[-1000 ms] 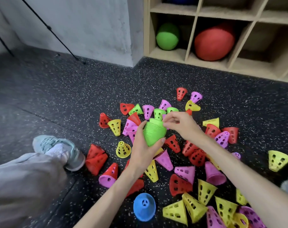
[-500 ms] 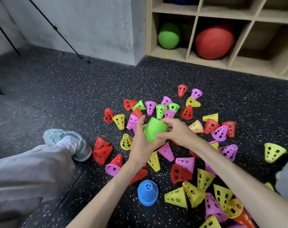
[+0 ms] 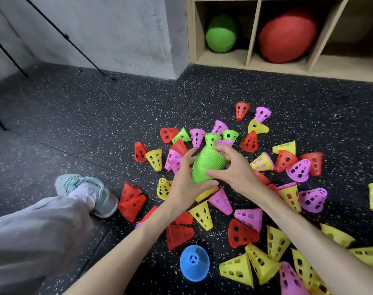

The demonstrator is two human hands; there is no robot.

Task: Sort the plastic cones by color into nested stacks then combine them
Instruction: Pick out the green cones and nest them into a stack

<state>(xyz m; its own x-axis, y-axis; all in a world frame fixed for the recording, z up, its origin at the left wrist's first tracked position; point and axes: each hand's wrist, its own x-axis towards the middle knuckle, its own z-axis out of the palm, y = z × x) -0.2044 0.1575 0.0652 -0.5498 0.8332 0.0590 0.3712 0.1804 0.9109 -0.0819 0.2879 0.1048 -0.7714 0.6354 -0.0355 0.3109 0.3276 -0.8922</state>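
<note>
Since half a second ago my right hand slid from the rim down onto the nested stack of green plastic cones; left hand cups it, both sets of fingers curled round, squaring it mid-frame above the scattered cones

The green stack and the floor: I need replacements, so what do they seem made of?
Green stack, held by left hand and right hand: likely thin moulded plastic, smooth with a slight sheen, its nested rims showing as fine ridges. Floor: probably matte rubber, black with pale speckles and a visible seam.
</note>
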